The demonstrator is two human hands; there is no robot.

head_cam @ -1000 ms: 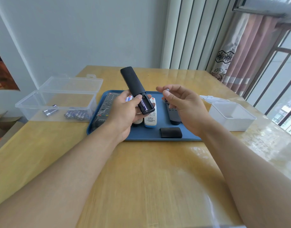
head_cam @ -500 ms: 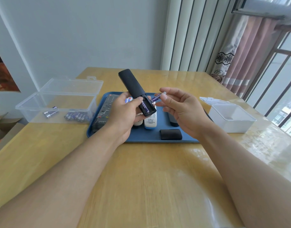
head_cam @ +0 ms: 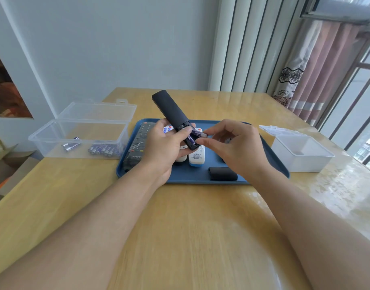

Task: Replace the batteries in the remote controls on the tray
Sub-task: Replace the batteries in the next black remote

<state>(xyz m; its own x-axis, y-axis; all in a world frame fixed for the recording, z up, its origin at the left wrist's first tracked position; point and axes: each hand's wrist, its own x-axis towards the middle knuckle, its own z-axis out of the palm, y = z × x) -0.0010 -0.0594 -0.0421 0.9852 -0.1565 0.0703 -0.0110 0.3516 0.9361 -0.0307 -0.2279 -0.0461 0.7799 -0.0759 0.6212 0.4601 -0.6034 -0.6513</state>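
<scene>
My left hand (head_cam: 162,147) grips a slim black remote (head_cam: 171,111) above the blue tray (head_cam: 192,174), back side up, with its battery bay open at the near end. One purple battery lies in the bay. My right hand (head_cam: 232,145) pinches a second purple battery (head_cam: 197,134) and holds it tilted at the bay's opening, one end raised. The remote's black battery cover (head_cam: 222,173) lies on the tray's near part. A large dark remote (head_cam: 138,146) and a white remote (head_cam: 197,156) also lie on the tray, partly hidden by my hands.
A clear plastic box (head_cam: 79,132) with its lid open stands left of the tray and holds several purple batteries (head_cam: 103,149). A white plastic box (head_cam: 301,152) with its lid open stands to the right. The wooden table (head_cam: 179,237) ends at the wall and the curtains.
My right hand has brought the battery from beside the remote down to the open bay. The left hand and the remote have barely moved.
</scene>
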